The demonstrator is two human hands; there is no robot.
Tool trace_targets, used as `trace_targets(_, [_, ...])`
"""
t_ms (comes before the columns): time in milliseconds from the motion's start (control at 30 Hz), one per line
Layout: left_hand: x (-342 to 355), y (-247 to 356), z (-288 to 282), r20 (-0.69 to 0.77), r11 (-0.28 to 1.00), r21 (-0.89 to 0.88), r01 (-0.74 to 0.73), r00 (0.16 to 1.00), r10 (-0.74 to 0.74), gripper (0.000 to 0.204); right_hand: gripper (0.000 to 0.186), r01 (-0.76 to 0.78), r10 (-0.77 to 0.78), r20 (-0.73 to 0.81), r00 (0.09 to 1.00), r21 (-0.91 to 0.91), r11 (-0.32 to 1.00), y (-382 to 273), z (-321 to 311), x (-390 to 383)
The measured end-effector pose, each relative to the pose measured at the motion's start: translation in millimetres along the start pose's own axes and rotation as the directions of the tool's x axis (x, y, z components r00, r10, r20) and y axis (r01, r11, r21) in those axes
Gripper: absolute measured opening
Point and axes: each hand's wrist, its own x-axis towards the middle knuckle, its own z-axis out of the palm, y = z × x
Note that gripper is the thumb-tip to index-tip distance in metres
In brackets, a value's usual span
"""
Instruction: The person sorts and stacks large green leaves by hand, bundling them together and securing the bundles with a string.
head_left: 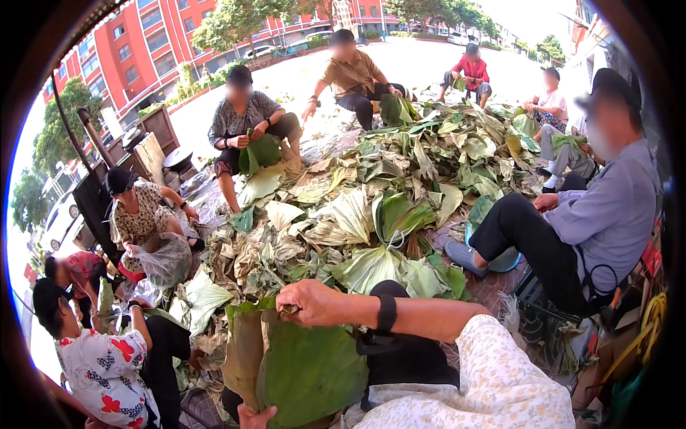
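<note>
A large lotus leaf (311,375), green with a browner folded part on its left, is spread upright in front of me. My right hand (309,302) reaches across from the right and pinches the leaf's top edge, its fingers closed around a small crumpled brown bit there. At the lower edge my left hand (256,417) grips the leaf, thumb showing on the near side; the rest of that hand is hidden or cut off by the frame. Just beyond the leaf lies a big heap of dried and green lotus leaves (350,214), with a tied bundle (379,268) nearest me.
Several people sit around the heap handling leaves. Close on my right sits a person in a grey-blue shirt (607,193); at my left, one in a floral shirt (107,372). A clear plastic bag (164,257) is at the left. Yellow rope (652,325) hangs at the right.
</note>
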Motion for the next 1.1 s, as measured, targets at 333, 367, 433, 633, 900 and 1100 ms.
trace_targets(333, [4.9,23.8,15.3,-0.124,0.927,-0.370,0.062,0.986,-0.115,0.028,0.014,-0.182,0.244,-0.094,0.965,0.430,0.884,10.1,9.8,1.1])
trace_targets(367, [8.9,40.3,21.5,-0.178,0.834,-0.551,0.040,0.970,-0.164,0.034,0.013,-0.200,0.284,-0.117,0.952,0.467,0.861,10.2,10.2,0.5])
trace_targets(433, [10.5,48.5,23.8,-0.184,0.819,-0.572,0.033,0.969,-0.167,0.034,0.011,-0.261,0.437,-0.130,0.890,0.642,0.721,3.4,5.6,4.8])
trace_targets(633, [1.4,28.6,18.9,-0.221,0.857,-0.513,0.040,0.959,-0.176,0.036,0.012,-0.138,0.321,-0.204,0.925,0.606,0.783,30.9,-23.8,10.9])
trace_targets(900, [7.6,9.1,21.7,-0.232,0.816,-0.577,0.031,0.952,-0.200,0.035,0.022,-0.173,0.160,0.098,0.982,0.141,0.975,3.2,0.8,-7.2])
trace_targets(1100, [1.3,8.5,22.8,-0.250,0.773,-0.634,0.019,0.941,-0.229,0.034,0.015,-0.015,0.015,-0.009,1.000,0.065,0.998,10.2,9.6,-6.5])
